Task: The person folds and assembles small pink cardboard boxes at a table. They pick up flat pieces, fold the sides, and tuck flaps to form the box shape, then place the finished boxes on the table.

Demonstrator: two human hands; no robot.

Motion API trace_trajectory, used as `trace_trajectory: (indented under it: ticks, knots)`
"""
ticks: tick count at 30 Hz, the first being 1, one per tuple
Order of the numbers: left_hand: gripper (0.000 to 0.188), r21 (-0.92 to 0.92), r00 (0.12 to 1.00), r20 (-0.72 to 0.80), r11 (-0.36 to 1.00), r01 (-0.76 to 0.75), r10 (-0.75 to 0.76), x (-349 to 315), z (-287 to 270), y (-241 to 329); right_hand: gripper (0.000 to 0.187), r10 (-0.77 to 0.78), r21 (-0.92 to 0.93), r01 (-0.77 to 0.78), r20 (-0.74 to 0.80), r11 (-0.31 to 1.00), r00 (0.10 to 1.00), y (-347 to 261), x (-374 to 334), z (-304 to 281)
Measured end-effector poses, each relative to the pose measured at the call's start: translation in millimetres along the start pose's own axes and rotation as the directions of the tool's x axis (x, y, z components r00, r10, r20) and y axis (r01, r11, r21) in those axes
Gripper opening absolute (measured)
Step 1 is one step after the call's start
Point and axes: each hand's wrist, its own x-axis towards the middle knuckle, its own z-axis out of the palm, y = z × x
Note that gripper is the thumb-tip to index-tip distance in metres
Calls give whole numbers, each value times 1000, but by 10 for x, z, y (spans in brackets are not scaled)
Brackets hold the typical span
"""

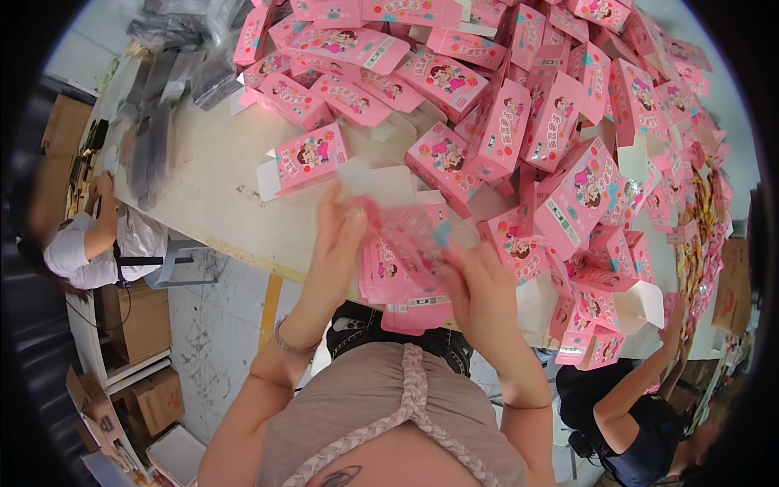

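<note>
Between my two hands is a pink printed carton (408, 235), smeared by motion, with a pale flap at its far end. My left hand (335, 239) grips its left side with the fingers pointing up. On the other side, my right hand (480, 286) is closed on its right lower edge. Under it, at the table's near edge, lies a pile of flattened pink cartons (398, 302). Just beyond my left hand, a formed pink box (311, 156) rests on the table with a white flap out.
A large heap of formed pink boxes (503, 126) covers the far and right parts of the pale table (219, 174). Grey plastic-wrapped bundles (158, 97) lie at the far left. One person (89, 235) sits at the left, another (641, 422) works at the lower right.
</note>
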Motion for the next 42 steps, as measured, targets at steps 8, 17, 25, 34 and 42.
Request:
trace_trajectory:
  ticks: [8,17,25,34,42]
  knots:
    - [52,320,823,468,807,-497,321,249,278,40,68,32,440,-7,-49,898,998,-86,212,-127]
    - [61,333,841,496,846,-416,218,-118,511,320,29,-77,553,249,-315,795,946,231,268,124]
    - [64,413,800,565,771,-485,200,-94,442,338,13,195,926,176,-250,335,948,10,398,-2]
    - [66,108,788,469,860,-499,398,-119,415,253,27,51,743,23,-78,669,996,-55,342,-294]
    - [44,379,790,452,713,-591,415,36,115,180,39,-123,371,34,217,928,968,22,370,-500]
